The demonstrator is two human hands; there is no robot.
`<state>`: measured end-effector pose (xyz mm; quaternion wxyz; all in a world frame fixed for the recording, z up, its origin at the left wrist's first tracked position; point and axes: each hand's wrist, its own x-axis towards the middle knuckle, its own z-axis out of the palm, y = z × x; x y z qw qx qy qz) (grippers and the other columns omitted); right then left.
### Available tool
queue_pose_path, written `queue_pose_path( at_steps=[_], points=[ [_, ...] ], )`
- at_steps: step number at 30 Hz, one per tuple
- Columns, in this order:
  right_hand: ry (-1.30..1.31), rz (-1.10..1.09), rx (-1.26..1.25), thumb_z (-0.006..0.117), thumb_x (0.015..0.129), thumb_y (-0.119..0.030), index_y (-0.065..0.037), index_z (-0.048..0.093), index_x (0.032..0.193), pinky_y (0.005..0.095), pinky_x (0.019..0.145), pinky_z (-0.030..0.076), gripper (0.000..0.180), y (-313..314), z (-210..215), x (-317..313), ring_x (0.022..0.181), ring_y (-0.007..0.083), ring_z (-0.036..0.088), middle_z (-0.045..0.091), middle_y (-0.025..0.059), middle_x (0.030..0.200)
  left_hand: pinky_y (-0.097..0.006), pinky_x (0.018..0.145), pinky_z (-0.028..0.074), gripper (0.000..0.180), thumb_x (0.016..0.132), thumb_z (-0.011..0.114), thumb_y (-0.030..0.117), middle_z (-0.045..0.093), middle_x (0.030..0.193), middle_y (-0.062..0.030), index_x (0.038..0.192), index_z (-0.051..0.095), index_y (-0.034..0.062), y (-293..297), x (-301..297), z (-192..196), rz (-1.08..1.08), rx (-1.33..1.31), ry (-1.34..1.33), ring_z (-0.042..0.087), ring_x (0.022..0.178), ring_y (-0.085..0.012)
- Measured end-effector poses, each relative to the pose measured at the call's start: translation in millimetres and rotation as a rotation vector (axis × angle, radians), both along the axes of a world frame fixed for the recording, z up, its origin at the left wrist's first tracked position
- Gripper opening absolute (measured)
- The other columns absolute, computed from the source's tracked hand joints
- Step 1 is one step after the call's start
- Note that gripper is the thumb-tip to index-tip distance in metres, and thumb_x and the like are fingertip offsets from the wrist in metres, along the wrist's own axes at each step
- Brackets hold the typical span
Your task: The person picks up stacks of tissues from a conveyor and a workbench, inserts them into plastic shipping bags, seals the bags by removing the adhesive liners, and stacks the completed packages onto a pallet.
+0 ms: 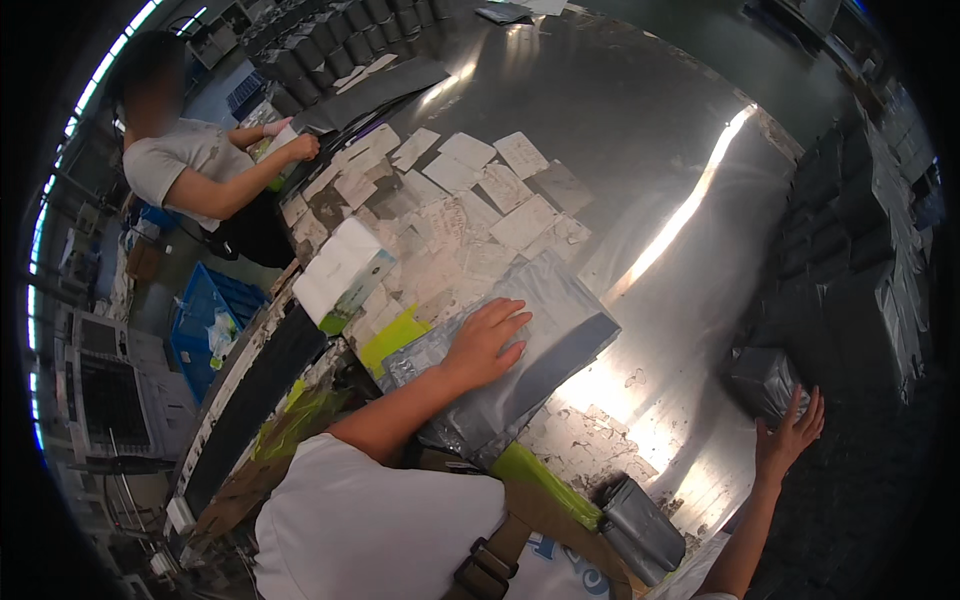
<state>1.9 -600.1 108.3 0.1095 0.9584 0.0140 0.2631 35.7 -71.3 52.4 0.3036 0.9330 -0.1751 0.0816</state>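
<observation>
Grey, film-wrapped, boxy parcel (762,380), toward four o'clock, looks firm, slippery; I'd grip opposite sides. My spread right hand (784,438) touches it; my left hand (485,345) splays on flat silvery plastic bags (545,360).

The left hand (487,342) hides part of the grey bags (552,350), and the lower edge cuts off the shirt (380,520)

Glossy plastic bags (555,340) on shiny metal tabletop (690,270)
</observation>
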Motion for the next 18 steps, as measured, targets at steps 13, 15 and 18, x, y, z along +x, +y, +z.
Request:
queue_pose_path(
  at_steps=[13, 15, 18],
  points=[
    [0.714, 0.567, 0.364, 0.077, 0.074, -0.028, -0.015, 0.057, 0.13, 0.0652, 0.109, 0.023, 0.06, 344.4, -82.4, -9.4, 0.138, 0.034, 0.035, 0.043, 0.0129, 0.146, -0.06, 0.112, 0.02, 0.062, 0.087, 0.064, 0.033, 0.026, 0.158, -0.0103, 0.143, 0.045, 0.0173, 47.9, -34.3, -64.5, 0.078, 0.11, 0.103, 0.021, 0.145, -0.0352],
    [0.714, 0.519, 0.354, 0.079, 0.071, -0.028, -0.013, 0.058, 0.128, 0.0659, 0.108, 0.023, 0.062, 349.6, -71.4, -12.9, 0.138, 0.0338, 0.035, 0.044, 0.0145, 0.144, -0.056, 0.112, 0.025, 0.058, 0.086, 0.066, 0.023, 0.03, 0.155, -0.0139, 0.14, 0.048, 0.0128, 87.2, -23.3, -43.3, 0.059, -0.087, 0.007, 0.027, 0.143, -0.0369],
    [0.559, 0.52, 0.522, 0.078, 0.073, -0.021, -0.006, 0.058, 0.126, 0.0541, 0.104, 0.036, 0.058, 378.0, -57.2, -23.2, 0.127, 0.0355, 0.046, 0.051, 0.0183, 0.135, -0.05, 0.107, 0.034, 0.055, 0.08, 0.066, 0.008, 0.047, 0.14, -0.0219, 0.132, 0.051, 0.0012, 228.8, -7.0, -8.2, 0.48, 0.156, -0.31, 0.044, 0.128, -0.0397]
  ],
)
